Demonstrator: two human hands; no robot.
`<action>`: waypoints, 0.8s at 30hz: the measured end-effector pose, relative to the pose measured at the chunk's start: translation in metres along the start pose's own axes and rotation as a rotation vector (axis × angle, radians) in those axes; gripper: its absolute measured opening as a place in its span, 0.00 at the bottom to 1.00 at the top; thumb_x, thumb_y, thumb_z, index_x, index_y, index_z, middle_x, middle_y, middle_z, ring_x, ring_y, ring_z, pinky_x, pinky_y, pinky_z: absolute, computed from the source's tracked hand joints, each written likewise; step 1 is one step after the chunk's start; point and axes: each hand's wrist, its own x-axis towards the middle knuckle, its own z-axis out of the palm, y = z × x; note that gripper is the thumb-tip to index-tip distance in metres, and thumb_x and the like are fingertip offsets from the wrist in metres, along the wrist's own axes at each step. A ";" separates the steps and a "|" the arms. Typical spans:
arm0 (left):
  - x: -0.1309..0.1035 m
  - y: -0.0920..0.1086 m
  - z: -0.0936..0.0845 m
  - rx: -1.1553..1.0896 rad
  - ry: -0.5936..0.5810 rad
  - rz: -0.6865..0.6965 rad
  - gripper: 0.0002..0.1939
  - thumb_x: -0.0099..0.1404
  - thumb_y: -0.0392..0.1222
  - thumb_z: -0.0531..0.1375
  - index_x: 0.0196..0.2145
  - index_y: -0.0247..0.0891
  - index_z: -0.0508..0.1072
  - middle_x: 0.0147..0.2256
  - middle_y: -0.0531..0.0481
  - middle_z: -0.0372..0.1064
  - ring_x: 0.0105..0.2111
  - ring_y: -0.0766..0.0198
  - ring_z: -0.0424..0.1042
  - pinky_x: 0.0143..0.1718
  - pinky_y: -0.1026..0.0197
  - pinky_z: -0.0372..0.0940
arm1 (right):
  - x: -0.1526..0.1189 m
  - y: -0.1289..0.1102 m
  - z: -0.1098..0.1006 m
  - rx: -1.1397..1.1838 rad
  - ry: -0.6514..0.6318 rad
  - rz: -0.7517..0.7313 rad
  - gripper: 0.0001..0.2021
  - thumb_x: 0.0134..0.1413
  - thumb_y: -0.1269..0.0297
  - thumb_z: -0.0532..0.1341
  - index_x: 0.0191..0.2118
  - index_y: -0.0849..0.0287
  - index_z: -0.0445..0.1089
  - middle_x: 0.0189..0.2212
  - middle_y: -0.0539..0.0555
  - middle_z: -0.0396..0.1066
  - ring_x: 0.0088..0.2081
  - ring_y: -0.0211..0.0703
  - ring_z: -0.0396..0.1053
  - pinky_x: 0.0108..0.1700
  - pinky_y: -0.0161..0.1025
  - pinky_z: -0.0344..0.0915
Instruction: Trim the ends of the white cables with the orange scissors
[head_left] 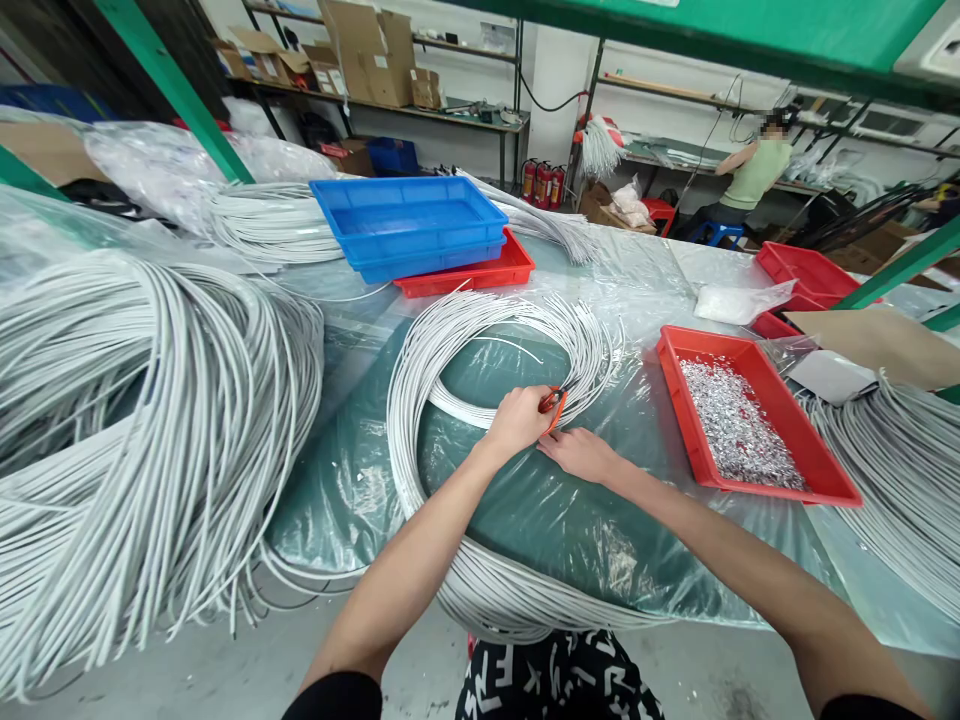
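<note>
White letters are printed on the black fabric [555, 680] over the wearer's lap, an "E" being the plainest among them. The cardboard boxes [371, 65] on the rear shelving carry small pale labels, too far off to read.

On the plastic-covered tabletop [345, 480], a loop of pale cables [409, 400] lies directly in front of the wearer, its tail hanging over the near edge. The left hand [519, 416] is closed around an orange-handled tool [556, 408] at the loop's inner right side. The right hand [581, 455] is close beside it, fingers bent near the handle's lower end; I cannot tell whether they grip anything (the fingertips are tiny here).

To the right, a red tray [787, 432] contains silvery pieces [731, 420], with a grey cable bundle [892, 490] beyond. A heavy cable heap [217, 350] fills the left side. Behind the loop, a blue tray [412, 215] rests over another red one. A green beam [675, 30] and slanting green post [176, 90] block parts of the background, where a co-worker [757, 175] sits on a blue stool [720, 234].
</note>
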 end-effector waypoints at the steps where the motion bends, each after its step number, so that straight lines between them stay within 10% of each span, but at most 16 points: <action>1: 0.000 0.000 0.000 -0.001 0.001 0.000 0.09 0.63 0.37 0.55 0.25 0.41 0.70 0.26 0.46 0.72 0.29 0.57 0.73 0.27 0.61 0.49 | 0.000 0.001 -0.001 0.047 0.020 0.013 0.16 0.71 0.63 0.47 0.50 0.65 0.68 0.38 0.64 0.76 0.34 0.49 0.75 0.37 0.40 0.66; 7: 0.001 -0.002 -0.002 0.000 0.017 -0.001 0.09 0.63 0.38 0.55 0.26 0.41 0.71 0.27 0.46 0.73 0.31 0.57 0.74 0.28 0.62 0.50 | -0.002 0.010 -0.012 0.448 0.217 0.134 0.13 0.68 0.64 0.50 0.39 0.60 0.70 0.30 0.54 0.74 0.30 0.42 0.71 0.36 0.37 0.64; 14: 0.002 -0.002 -0.003 0.002 0.032 0.005 0.09 0.63 0.38 0.55 0.25 0.40 0.70 0.27 0.46 0.73 0.30 0.58 0.74 0.28 0.62 0.50 | -0.022 0.030 -0.022 0.953 0.349 0.336 0.24 0.65 0.41 0.44 0.26 0.54 0.52 0.15 0.41 0.48 0.13 0.32 0.48 0.16 0.31 0.52; 24: 0.003 -0.003 -0.001 -0.026 0.013 0.011 0.10 0.62 0.38 0.55 0.23 0.41 0.65 0.24 0.48 0.69 0.28 0.59 0.72 0.28 0.62 0.49 | -0.131 0.123 -0.068 1.003 0.583 0.707 0.27 0.54 0.33 0.53 0.27 0.54 0.52 0.18 0.42 0.49 0.16 0.30 0.46 0.16 0.31 0.47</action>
